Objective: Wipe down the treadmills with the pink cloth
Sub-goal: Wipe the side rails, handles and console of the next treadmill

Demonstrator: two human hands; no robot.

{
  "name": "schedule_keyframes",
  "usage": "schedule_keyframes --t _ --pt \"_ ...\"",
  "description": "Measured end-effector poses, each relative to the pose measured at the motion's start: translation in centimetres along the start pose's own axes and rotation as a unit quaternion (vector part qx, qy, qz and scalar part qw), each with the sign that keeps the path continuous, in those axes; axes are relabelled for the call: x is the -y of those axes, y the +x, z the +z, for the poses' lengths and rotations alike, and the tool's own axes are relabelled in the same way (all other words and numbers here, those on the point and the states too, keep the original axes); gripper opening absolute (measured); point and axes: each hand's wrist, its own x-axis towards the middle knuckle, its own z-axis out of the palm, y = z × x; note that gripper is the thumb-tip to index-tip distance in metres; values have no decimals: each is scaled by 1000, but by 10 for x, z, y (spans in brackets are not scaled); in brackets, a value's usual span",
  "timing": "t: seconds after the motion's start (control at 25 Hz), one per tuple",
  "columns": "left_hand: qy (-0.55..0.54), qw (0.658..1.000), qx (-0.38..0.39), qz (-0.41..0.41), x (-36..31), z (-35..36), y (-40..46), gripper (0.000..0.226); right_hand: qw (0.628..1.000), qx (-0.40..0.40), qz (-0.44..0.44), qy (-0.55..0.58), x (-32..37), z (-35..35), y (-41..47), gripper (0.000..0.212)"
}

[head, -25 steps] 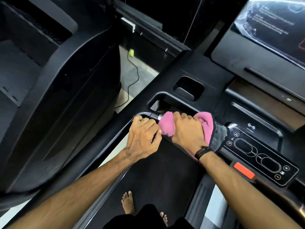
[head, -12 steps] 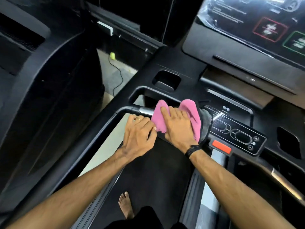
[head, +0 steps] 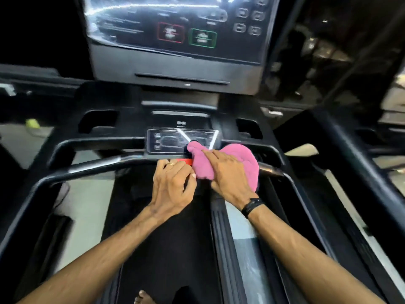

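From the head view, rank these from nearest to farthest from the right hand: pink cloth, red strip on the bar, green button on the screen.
1. pink cloth: directly under the right hand, touching it.
2. red strip: just to the left, on the handlebar, by the left hand.
3. green button: far ahead, up on the console screen.
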Motion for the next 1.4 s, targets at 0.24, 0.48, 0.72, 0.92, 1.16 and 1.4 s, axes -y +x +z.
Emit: schedule_keyframes --t 0.24,0.48,0.72,0.92,1.16,1.4 --pt "-102 986 95 88 -119 77 -2 14 962 -132 212 107 -91 -69 -121 75" --pt "-177 964 155 122 -178 115 2 23 777 -325 483 240 -169 -109 -182 38" --pt "-198 950 176 166 -173 172 60 21 886 63 446 105 -185 -49 -171 95" --pt "-206 935 212 198 -143 222 107 19 822 98 558 -55 -192 30 -143 111" --pt "-223 909 272 225 -139 266 125 23 770 56 632 65 -237 20 -114 75" --pt "-230 893 311 233 -144 289 126 22 754 59 654 25 -219 21 -121 66"
